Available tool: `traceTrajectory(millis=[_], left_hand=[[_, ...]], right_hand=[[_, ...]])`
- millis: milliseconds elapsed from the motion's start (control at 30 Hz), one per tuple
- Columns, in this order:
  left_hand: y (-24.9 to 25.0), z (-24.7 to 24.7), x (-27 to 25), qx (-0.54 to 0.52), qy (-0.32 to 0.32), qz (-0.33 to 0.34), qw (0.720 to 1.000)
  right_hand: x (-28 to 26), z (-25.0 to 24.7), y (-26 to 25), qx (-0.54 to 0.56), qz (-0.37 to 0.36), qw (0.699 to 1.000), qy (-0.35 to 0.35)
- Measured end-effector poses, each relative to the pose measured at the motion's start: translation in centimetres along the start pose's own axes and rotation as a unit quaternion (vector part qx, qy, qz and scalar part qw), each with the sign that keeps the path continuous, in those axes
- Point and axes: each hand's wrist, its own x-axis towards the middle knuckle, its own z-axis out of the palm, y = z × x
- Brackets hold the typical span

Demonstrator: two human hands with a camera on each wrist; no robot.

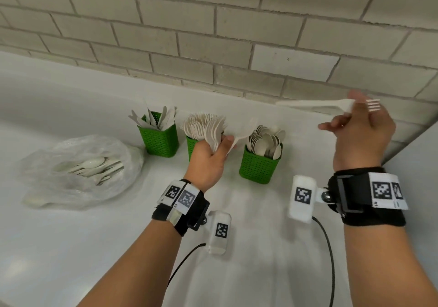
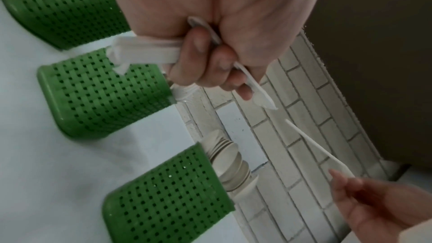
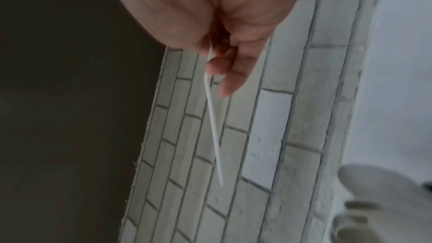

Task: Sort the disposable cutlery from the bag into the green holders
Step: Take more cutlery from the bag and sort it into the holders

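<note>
Three green holders stand in a row: the left holder has knives, the middle holder has forks, the right holder has spoons. My left hand grips a bundle of white forks just in front of the middle holder, and one more white piece sticks out towards the spoons. In the left wrist view the bundle's handles jut from the fist over the middle holder. My right hand is raised at the right and pinches a single fork, whose handle points left. The fork shows edge-on.
A clear plastic bag with several white pieces of cutlery lies at the left on the white counter. A grey brick wall runs behind the holders. Cables trail from both wrist cameras near the counter's front.
</note>
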Motion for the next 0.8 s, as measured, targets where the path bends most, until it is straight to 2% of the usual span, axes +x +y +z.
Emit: traceTrajectory(millis=[33,100,167,200,300,433,567,700,800], left_hand=[[-0.1,-0.2,-0.1,0.007,0.006,0.001,1.000],[-0.1,0.0,-0.6,0.017,0.000,0.008,1.000],[-0.1,0.8,-1.1,0.037,-0.018,0.020,0.999],[-0.1,1.2,-1.4,0.046,-0.024,0.029,0.998],[-0.4,1.1,-1.9,0.035,-0.029,0.036,0.998],[-1.1,0.9,-2.2,0.029,-0.035,0.043,0.998],[-0.7,1.2,-2.4,0.037,-0.048,0.051,0.997],[-0.7,0.7,-2.4,-0.006,-0.091,-0.030,0.995],[-0.6,0.4,-2.1,-0.030,-0.099,-0.071,0.992]], right_hand=[[0.1,-0.2,0.1,-0.034,0.007,0.999,-0.023],[-1.2,0.3,0.8,-0.128,0.047,0.976,-0.168],[-3.5,1.3,1.6,-0.126,0.122,0.938,-0.300],[-4.4,1.8,1.9,-0.093,0.157,0.929,-0.323],[-5.3,2.3,2.4,-0.019,0.205,0.929,-0.308],[-5.7,2.7,3.3,-0.059,0.191,0.936,-0.291],[-6.2,3.4,3.9,-0.052,0.191,0.937,-0.286],[-5.3,2.9,4.0,-0.023,0.181,0.951,-0.251],[-4.7,2.4,3.8,-0.108,0.124,0.945,-0.283]])
